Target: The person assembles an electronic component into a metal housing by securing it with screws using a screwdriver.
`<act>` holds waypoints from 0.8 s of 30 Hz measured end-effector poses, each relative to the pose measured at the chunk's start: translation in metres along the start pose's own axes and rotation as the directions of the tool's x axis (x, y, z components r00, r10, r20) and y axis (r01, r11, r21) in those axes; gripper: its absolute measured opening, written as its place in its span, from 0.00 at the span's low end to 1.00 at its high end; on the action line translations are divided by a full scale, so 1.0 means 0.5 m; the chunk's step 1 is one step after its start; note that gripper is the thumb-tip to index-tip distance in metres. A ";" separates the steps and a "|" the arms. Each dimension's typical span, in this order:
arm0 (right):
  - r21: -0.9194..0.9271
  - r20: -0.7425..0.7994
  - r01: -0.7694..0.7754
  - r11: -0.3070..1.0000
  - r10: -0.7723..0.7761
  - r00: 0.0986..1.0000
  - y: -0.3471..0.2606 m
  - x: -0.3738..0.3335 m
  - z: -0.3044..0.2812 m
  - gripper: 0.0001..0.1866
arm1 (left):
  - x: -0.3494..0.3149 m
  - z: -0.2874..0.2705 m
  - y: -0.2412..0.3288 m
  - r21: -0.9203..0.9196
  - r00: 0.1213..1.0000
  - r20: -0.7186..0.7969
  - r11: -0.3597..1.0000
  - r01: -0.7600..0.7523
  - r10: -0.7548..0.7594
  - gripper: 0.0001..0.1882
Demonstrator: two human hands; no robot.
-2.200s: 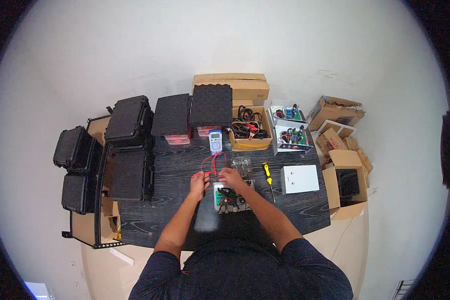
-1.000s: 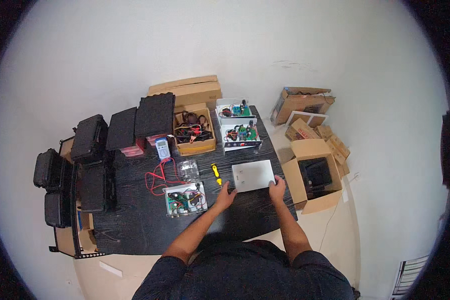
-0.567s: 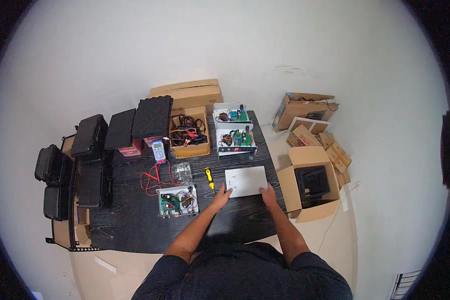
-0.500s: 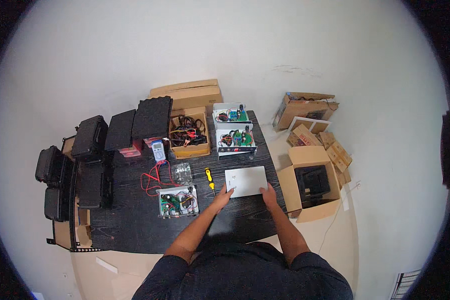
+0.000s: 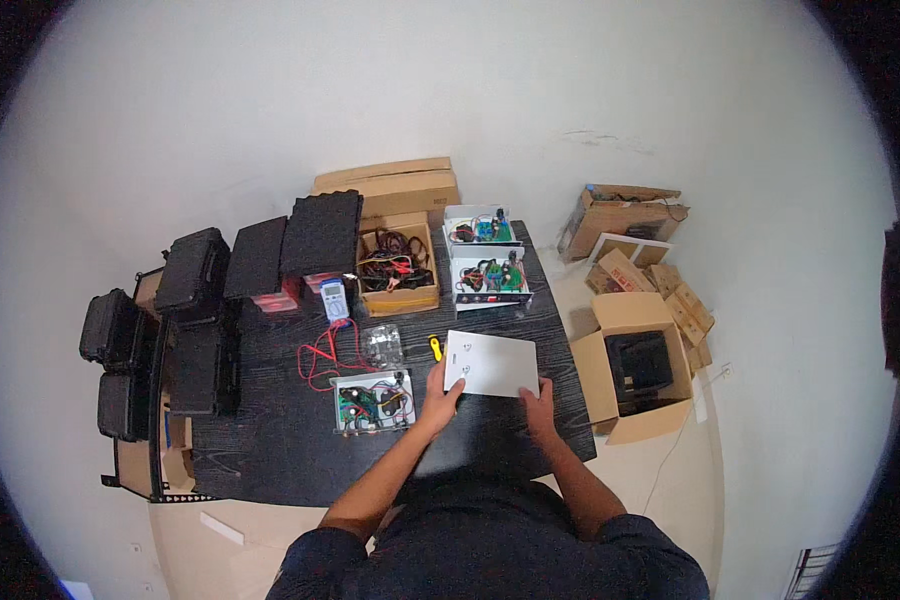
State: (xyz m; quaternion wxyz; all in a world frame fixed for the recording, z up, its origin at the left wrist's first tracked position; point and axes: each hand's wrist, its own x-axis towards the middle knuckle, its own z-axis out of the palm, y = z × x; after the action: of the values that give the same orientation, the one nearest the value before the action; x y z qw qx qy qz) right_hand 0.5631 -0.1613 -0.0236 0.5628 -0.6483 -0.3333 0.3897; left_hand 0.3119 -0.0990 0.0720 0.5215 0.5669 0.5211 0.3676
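A flat white metal panel, with small fittings or holes near its left edge, is held over the table between both hands. My left hand grips its lower left corner, thumb on top. My right hand is closed on the lower right corner. Just beyond my left hand shows the yellow handle of a screwdriver; the rest is hidden by hand and panel. Left of it sits an open white enclosure with circuit boards and wires. A clear plastic tray lies behind that enclosure.
A blue-and-white multimeter with red leads rests near a cardboard box of cables. Two open electronics enclosures stand at the back. Black cases are stacked at left. An open carton stands right of the dark table.
The panel has come a little closer and turned slightly, and now covers more of the screwdriver. Both hands still hold it. The whole view has shifted, so the table appears farther right.
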 end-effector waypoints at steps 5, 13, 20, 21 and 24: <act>-0.146 0.137 0.259 0.955 -0.239 0.961 -0.103 -0.063 0.124 0.26 | -0.024 -0.141 -0.029 0.045 0.969 -0.111 0.975 -0.217 0.220 0.37; 0.061 0.324 0.283 0.957 -0.287 0.901 -0.164 -0.125 0.311 0.31 | -0.089 -0.362 -0.010 -0.233 0.991 -0.086 0.965 -0.116 0.098 0.44; -0.259 0.246 0.595 0.761 -0.544 0.802 -0.223 -0.148 0.422 0.18 | -0.124 -0.479 -0.054 0.134 0.894 -0.106 0.897 -0.420 0.435 0.51; -0.260 0.250 0.596 0.760 -0.543 0.801 -0.233 -0.154 0.434 0.18 | -0.128 -0.480 -0.053 0.190 0.896 -0.159 0.903 -0.385 0.415 0.48; -0.302 0.267 0.595 0.745 -0.533 0.803 -0.260 -0.174 0.458 0.15 | -0.116 -0.492 -0.059 0.265 0.873 -0.253 0.897 -0.352 0.417 0.40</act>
State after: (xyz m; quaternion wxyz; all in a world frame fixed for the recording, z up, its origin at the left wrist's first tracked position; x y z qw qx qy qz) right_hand 0.3211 -0.1108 0.1018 0.4919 -0.5767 -0.6263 0.1820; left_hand 0.0589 -0.1067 0.0965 0.2879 0.6483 0.5068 0.4898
